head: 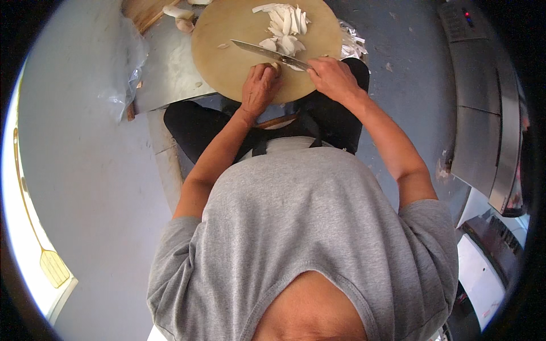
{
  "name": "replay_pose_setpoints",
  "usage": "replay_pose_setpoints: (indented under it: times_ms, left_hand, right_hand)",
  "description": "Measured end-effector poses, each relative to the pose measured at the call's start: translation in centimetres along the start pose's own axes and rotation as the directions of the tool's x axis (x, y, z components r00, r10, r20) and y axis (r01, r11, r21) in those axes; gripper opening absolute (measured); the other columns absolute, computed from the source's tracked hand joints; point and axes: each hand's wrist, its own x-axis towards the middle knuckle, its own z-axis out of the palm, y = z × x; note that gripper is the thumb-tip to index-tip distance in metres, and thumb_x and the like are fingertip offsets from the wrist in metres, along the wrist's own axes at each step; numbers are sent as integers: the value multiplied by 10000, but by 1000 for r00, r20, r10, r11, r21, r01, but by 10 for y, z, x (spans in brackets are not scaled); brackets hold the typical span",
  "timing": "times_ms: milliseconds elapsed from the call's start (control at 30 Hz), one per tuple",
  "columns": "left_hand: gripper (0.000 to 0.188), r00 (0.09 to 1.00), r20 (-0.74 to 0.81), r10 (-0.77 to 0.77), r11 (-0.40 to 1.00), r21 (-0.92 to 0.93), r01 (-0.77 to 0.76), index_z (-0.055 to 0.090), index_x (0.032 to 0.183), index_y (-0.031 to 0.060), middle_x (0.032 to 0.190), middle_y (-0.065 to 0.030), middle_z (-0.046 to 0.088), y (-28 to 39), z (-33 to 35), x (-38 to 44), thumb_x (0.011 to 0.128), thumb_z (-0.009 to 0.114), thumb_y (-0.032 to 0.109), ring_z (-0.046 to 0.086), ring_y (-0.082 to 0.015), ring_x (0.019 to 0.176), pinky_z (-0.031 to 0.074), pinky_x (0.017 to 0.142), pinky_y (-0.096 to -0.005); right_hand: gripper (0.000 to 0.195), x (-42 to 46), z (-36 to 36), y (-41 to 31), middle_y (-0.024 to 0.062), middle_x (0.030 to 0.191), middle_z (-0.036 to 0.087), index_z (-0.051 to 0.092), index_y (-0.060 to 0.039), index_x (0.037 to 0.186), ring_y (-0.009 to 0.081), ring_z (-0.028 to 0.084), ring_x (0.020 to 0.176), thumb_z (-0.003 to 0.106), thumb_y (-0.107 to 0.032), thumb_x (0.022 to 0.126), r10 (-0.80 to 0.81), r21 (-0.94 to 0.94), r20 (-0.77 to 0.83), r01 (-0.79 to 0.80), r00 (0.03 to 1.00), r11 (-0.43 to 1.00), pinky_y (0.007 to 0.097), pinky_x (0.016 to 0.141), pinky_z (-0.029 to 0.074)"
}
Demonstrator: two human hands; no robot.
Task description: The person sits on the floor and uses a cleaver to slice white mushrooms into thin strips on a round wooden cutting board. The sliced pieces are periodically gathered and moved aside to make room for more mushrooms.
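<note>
A round, tan cutting board lies in front of me at the top of the view. My right hand grips a kitchen knife by its handle, the blade pointing left across the board. Close below the blade, my left hand is closed on a small piece of mushroom, mostly hidden under the fingers. Beyond the blade sits a heap of sliced white mushroom, with more cut pieces at its near side. One small sliver rests at the board's left.
Whole mushrooms lie at the board's upper left, on a metal surface beside a clear plastic bag. White shreds show past the board's right edge. A metal-fronted appliance stands far right. A fly swatter is at far left.
</note>
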Motion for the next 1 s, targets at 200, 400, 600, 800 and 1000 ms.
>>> replay_pose_setpoints:
  times_ms: [200,400,600,800,1000]
  left_hand:
    - [258,1000,-23,4,1000,30,-4,587,954,86,983,-91,574,-7,-2,6,718,690,71,550,-330,908,476,791,-412]
    - [257,994,37,107,991,-80,-104,616,980,82,990,-79,607,-20,-15,8,733,678,42,570,-325,942,486,810,-393]
    - [145,954,228,193,940,-321,-113,626,913,75,888,-93,608,-33,-38,33,786,658,14,590,-327,898,496,790,-403]
    - [88,926,324,194,953,-285,-100,633,920,49,954,-115,633,-43,-41,39,838,636,17,600,-333,955,494,823,-406]
    - [109,928,328,174,948,-310,-68,628,940,49,978,-116,641,-45,-39,36,835,634,22,598,-342,963,494,828,-401]
  right_hand:
    - [196,-9,0,-6,229,876,656,616,22,909,429,640,850,562,-166,888,49,18,16,-49,999,999,509,748,525]
    - [197,-7,-10,-14,229,838,658,622,26,914,427,645,841,559,-158,885,117,53,41,-119,992,992,504,751,526]
    - [203,-1,-6,-19,230,874,638,604,18,928,446,611,852,567,-179,895,35,45,33,-37,999,998,513,738,493]
    - [190,0,20,-18,241,869,639,603,10,938,436,622,857,559,-170,897,85,-26,72,-83,994,996,506,743,508]
    - [197,-6,10,-27,247,820,643,589,25,915,445,624,826,556,-169,900,103,67,1,-103,995,992,510,711,508]
